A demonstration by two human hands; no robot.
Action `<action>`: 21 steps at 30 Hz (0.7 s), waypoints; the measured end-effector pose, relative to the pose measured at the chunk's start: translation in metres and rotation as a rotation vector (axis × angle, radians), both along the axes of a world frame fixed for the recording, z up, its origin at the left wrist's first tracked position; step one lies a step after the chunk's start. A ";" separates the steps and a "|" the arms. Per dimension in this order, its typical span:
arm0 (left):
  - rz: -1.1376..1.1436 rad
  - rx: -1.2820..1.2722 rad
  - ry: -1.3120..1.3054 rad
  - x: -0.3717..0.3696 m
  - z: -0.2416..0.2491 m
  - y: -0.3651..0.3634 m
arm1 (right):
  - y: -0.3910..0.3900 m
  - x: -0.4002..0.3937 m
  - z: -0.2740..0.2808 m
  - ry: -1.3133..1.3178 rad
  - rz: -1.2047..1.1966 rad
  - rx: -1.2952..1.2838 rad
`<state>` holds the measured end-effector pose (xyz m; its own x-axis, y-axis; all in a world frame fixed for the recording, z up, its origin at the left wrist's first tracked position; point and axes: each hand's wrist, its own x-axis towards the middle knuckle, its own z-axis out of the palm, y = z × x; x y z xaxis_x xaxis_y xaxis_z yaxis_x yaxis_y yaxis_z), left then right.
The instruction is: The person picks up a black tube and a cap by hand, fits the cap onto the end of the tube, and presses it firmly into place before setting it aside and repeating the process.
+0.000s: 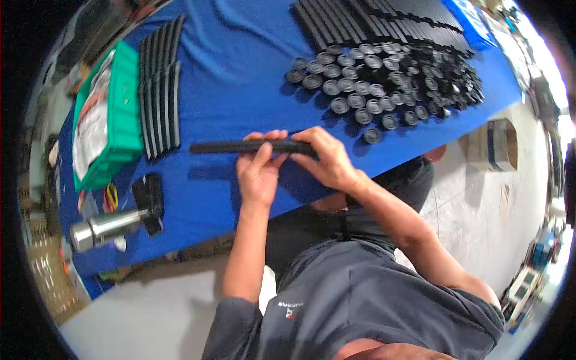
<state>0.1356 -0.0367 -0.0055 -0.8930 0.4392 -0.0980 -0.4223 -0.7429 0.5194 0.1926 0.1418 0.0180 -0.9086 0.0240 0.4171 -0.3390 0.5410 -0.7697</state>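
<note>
Above the near edge of the blue-covered table, both hands hold one long black bar, level from left to right. My left hand is closed around its middle, thumb on top and fingers behind. At the bar's right end my right hand is wrapped over it, so that end is mostly hidden. Beyond my right hand lie many round grey-black discs, each with ring-shaped ridges. Smaller black parts are heaped at their right.
Rows of similar black bars lie at left, with more bars at the back. A green crate holds white bags. A silver-and-black tool rests near the left edge. A cardboard box stands on the floor at right.
</note>
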 end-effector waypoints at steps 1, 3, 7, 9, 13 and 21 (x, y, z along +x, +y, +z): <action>0.009 0.001 0.006 0.001 0.002 0.001 | 0.000 0.001 0.000 -0.010 -0.005 -0.003; -0.015 0.020 0.049 0.001 -0.003 -0.003 | 0.002 0.002 0.003 -0.013 0.039 -0.016; -0.010 0.040 -0.010 0.002 -0.001 -0.004 | 0.003 0.000 0.001 -0.030 0.067 -0.111; -0.004 0.037 -0.029 0.001 0.001 -0.003 | 0.008 -0.003 0.002 -0.059 0.107 -0.149; -0.058 0.109 0.051 -0.003 -0.007 -0.008 | 0.015 -0.003 0.005 -0.208 0.150 -0.238; -0.028 0.069 0.062 -0.004 -0.014 -0.013 | 0.015 0.000 -0.008 -0.007 0.161 -0.182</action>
<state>0.1321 -0.0492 -0.0194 -0.8837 0.4679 -0.0119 -0.4123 -0.7662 0.4929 0.1930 0.1568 0.0104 -0.9098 -0.0466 0.4123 -0.4034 0.3325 -0.8525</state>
